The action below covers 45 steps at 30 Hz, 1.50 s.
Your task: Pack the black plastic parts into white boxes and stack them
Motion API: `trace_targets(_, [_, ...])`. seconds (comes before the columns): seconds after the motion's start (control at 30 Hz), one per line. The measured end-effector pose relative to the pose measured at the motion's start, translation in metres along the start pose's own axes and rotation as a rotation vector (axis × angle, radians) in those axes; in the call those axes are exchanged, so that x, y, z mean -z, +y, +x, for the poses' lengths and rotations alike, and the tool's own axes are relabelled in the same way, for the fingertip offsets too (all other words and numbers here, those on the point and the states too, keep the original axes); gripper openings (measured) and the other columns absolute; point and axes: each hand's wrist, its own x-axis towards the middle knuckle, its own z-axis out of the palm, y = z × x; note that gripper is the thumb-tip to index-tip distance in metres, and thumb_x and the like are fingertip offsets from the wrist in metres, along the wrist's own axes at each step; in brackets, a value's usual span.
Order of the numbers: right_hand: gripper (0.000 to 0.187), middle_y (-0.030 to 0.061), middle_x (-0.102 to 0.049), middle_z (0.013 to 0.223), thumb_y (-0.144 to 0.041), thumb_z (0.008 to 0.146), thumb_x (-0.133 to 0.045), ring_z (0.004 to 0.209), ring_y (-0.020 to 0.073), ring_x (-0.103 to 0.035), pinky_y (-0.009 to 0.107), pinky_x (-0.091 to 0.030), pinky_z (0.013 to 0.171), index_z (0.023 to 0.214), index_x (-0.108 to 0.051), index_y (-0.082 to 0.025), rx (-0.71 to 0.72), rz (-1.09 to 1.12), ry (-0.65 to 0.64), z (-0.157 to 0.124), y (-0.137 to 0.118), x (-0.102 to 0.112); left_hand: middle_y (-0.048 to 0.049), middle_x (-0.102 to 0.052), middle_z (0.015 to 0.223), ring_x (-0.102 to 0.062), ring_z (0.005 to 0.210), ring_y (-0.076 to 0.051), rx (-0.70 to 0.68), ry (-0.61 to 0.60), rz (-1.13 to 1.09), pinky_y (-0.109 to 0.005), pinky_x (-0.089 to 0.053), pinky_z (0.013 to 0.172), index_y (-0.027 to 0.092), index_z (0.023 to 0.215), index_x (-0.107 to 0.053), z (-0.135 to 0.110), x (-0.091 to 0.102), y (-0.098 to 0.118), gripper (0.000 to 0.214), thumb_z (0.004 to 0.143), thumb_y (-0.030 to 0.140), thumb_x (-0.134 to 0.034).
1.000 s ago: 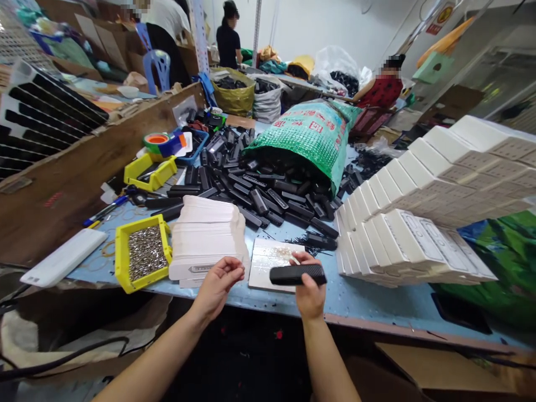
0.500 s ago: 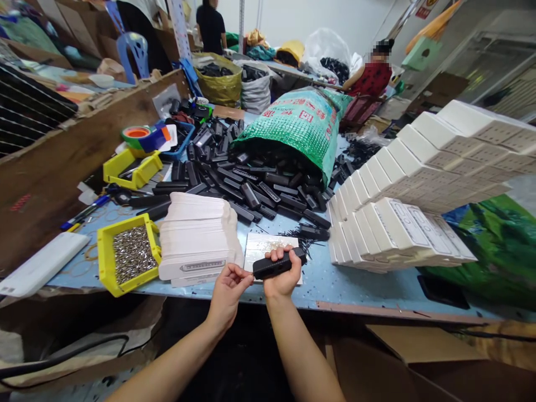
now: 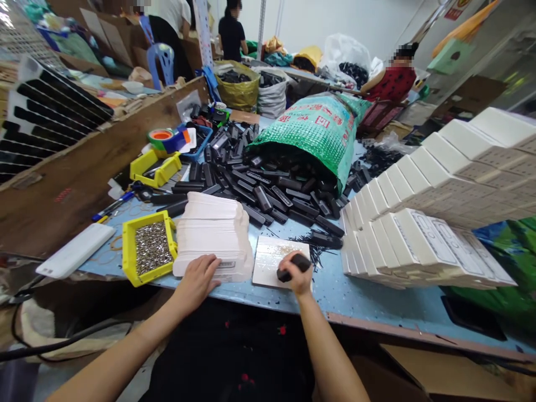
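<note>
My right hand [image 3: 302,280] is wrapped round a black oblong plastic casing [image 3: 300,260] and holds it tilted over a small white board [image 3: 265,274]. Tiny shiny bits lie scattered on that board. On the near end of a thick stack of white printed cards [image 3: 211,229] rests my left hand [image 3: 197,282], fingers stretched out and touching the top card. Left of the cards stands a yellow bin [image 3: 128,251] full of small metal pieces [image 3: 153,245].
A heap of similar black casings [image 3: 255,192] spills from a green woven sack [image 3: 310,131]. White boxes [image 3: 393,240] stand stacked at the right. A second yellow bin [image 3: 156,170], tape rolls [image 3: 162,137] and a wooden barrier [image 3: 84,184] are at the left. Several people work beyond.
My left hand has left the casing's end and moved left onto the card stack. My right hand has turned the casing and keeps hold of it over the board. The camera view has shifted left.
</note>
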Motion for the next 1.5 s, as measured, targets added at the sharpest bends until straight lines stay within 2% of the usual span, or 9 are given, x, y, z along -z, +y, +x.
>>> trace_targets(0.2, [0.055, 0.0159, -0.056, 0.118, -0.041, 0.067, -0.072, 0.114, 0.0298, -0.051, 0.053, -0.035, 0.101, 0.113, -0.053, -0.016, 0.077, -0.523, 0.365, 0.021, 0.011, 0.019, -0.0133, -0.066, 0.097, -0.059, 0.098, -0.032, 0.013, -0.104, 0.072, -0.045, -0.037, 0.091, 0.021, 0.095, -0.064, 0.004, 0.022, 0.018, 0.021, 0.077, 0.015, -0.056])
trace_targets(0.33, [0.019, 0.0098, -0.062, 0.101, -0.028, 0.085, -0.057, 0.101, 0.0250, -0.057, 0.046, -0.044, 0.093, 0.101, -0.064, -0.021, 0.359, -0.527, 0.058, -0.006, -0.021, -0.007, -0.0061, -0.066, 0.079, -0.063, 0.085, -0.027, 0.136, -0.306, -0.272, -0.037, -0.044, 0.087, 0.023, 0.078, -0.065, 0.012, 0.058, 0.048, 0.006, 0.079, 0.024, -0.059])
trace_targets(0.53, [0.034, 0.0098, -0.057, 0.116, -0.030, 0.085, -0.063, 0.112, 0.0271, -0.050, 0.046, -0.040, 0.098, 0.118, -0.062, -0.026, 0.590, -0.611, -0.255, -0.036, -0.064, -0.066, -0.0072, -0.072, 0.094, -0.064, 0.096, -0.027, 0.308, -0.344, -0.948, -0.037, -0.049, 0.087, 0.022, 0.096, -0.070, 0.016, 0.049, 0.079, 0.028, 0.068, 0.027, -0.072])
trace_targets(0.73, [0.014, 0.0041, -0.060, 0.095, -0.031, 0.082, -0.069, 0.096, 0.0217, -0.051, 0.039, -0.041, 0.089, 0.073, -0.066, -0.022, 0.386, -0.600, -0.570, -0.040, -0.066, -0.044, -0.0034, -0.072, 0.086, -0.067, 0.080, -0.025, 0.291, -0.308, -0.817, -0.038, -0.050, 0.084, 0.023, 0.137, -0.039, 0.009, 0.035, 0.065, 0.099, 0.050, 0.021, -0.086])
trace_targets(0.9, [0.030, 0.0035, -0.056, 0.092, -0.052, 0.086, -0.057, 0.082, 0.0166, -0.055, 0.032, -0.048, 0.076, 0.089, -0.066, -0.024, 0.062, -0.054, -0.239, -0.040, -0.051, -0.041, -0.0095, -0.068, 0.111, -0.063, 0.102, -0.028, 0.068, -0.264, -0.696, -0.035, -0.044, 0.094, 0.026, 0.111, -0.064, 0.012, 0.047, 0.074, 0.044, 0.068, 0.024, -0.075])
trace_targets(1.0, [0.047, 0.0046, -0.061, 0.094, -0.060, 0.086, -0.051, 0.075, 0.0162, -0.060, 0.029, -0.051, 0.066, 0.116, -0.061, -0.024, -0.130, 0.164, -0.270, -0.040, -0.042, -0.049, -0.0106, -0.062, 0.120, -0.059, 0.110, -0.028, -0.017, -0.312, -0.673, -0.036, -0.043, 0.097, 0.024, 0.109, -0.063, 0.013, 0.037, 0.089, 0.040, 0.070, 0.026, -0.073])
trace_targets(1.23, [0.040, 0.0060, -0.065, 0.120, -0.051, 0.087, -0.056, 0.115, 0.0245, -0.057, 0.042, -0.042, 0.103, 0.117, -0.067, -0.027, 0.053, 0.018, -0.511, -0.038, -0.055, -0.045, -0.0107, -0.064, 0.112, -0.065, 0.094, -0.025, 0.259, -0.202, -0.754, -0.036, -0.047, 0.087, 0.022, 0.149, -0.009, 0.018, 0.012, 0.109, 0.110, 0.062, 0.021, -0.076])
trace_targets(1.33, [0.035, 0.0054, -0.069, 0.113, -0.043, 0.090, -0.054, 0.105, 0.0238, -0.063, 0.042, -0.050, 0.095, 0.117, -0.067, -0.026, -0.056, 0.053, -0.419, -0.043, -0.057, -0.050, -0.0073, -0.067, 0.099, -0.066, 0.080, -0.023, 0.272, -0.230, -0.736, -0.034, -0.049, 0.079, 0.020, 0.148, -0.018, 0.023, 0.014, 0.110, 0.104, 0.061, 0.020, -0.075])
trace_targets(1.5, [0.038, 0.0065, -0.054, 0.135, -0.035, 0.093, -0.048, 0.124, 0.0238, -0.050, 0.044, -0.040, 0.106, 0.128, -0.058, -0.028, 0.241, -0.248, -0.404, -0.040, -0.053, -0.041, -0.0094, -0.067, 0.106, -0.063, 0.102, -0.029, 0.286, -0.217, -0.825, -0.037, -0.047, 0.091, 0.021, 0.143, -0.034, 0.033, 0.014, 0.104, 0.103, 0.052, 0.020, -0.082])
